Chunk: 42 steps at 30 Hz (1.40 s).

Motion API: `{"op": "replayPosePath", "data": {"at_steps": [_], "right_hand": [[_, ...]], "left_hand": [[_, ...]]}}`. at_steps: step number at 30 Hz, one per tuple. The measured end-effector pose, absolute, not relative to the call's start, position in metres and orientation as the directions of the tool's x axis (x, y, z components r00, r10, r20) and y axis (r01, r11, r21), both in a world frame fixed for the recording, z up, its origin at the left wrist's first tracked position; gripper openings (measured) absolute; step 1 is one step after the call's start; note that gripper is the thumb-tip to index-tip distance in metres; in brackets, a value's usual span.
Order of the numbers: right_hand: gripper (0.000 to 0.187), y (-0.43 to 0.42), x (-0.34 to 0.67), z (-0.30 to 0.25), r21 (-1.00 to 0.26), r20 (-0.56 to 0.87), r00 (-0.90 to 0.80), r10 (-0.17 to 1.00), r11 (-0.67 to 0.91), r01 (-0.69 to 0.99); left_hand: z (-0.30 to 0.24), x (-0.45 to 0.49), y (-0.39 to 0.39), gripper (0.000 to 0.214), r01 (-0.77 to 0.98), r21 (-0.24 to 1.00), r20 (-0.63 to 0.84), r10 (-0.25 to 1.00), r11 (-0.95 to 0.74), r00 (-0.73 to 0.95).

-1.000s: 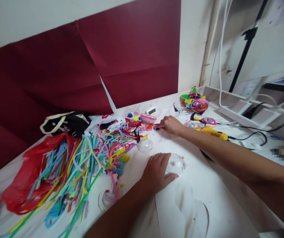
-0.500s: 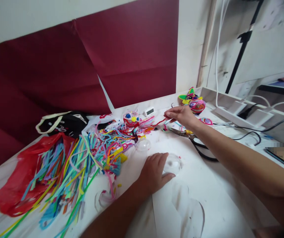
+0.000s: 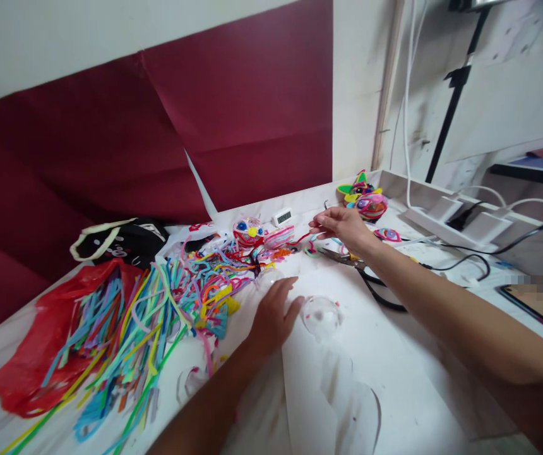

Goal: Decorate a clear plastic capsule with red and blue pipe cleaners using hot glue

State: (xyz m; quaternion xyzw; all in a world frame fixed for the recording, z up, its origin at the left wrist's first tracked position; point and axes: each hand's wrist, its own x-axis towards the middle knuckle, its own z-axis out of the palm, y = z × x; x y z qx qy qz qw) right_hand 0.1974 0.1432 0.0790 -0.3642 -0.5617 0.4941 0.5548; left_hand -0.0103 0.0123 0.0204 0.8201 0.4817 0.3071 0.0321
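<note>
Red, thin, fuzzy strand [image 3: 301, 239] slants down and left from the person's right hand [image 3: 339, 226], whose thumb and fingers are pinched together on its end, toward a tangled heap of multicoloured fuzzy stems [image 3: 226, 264] on the white marbled bench [image 3: 266, 420]. The right forearm [image 3: 423, 303] reaches far forward, passing over black-handled metal scissors [image 3: 338, 257]. Nearer the body, the left hand [image 3: 274, 316] has thumb and fingers spread apart, just beside a clear round plastic dome [image 3: 322, 317] to its right.
</note>
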Motion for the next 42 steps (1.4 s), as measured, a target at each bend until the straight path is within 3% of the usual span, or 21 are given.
{"op": "replayPosePath", "data": {"at_steps": [10, 20, 29, 42], "right_hand": [[0.026, 0.138, 0.194, 0.059, -0.955, 0.297, -0.196, 0.935, 0.289, -0.066], [0.030, 0.129, 0.185, 0.047, -0.886, 0.420, -0.238, 0.876, 0.453, 0.103], [0.023, 0.101, 0.157, 0.038, -0.862, 0.413, -0.217, 0.884, 0.457, 0.218], [0.022, 0.043, 0.154, 0.077, -0.820, 0.392, -0.285, 0.874, 0.473, 0.321]], "left_hand": [[0.048, 0.000, 0.123, 0.042, 0.930, 0.152, 0.431, 0.869, -0.334, 0.242], [0.045, 0.010, 0.152, 0.030, 0.985, 0.011, 0.309, 0.938, -0.172, 0.160], [0.036, 0.014, 0.175, 0.031, 0.980, 0.172, 0.284, 0.958, -0.096, 0.044], [0.064, 0.031, 0.229, 0.031, 0.833, 0.548, 0.376, 0.912, -0.076, -0.164]]}}
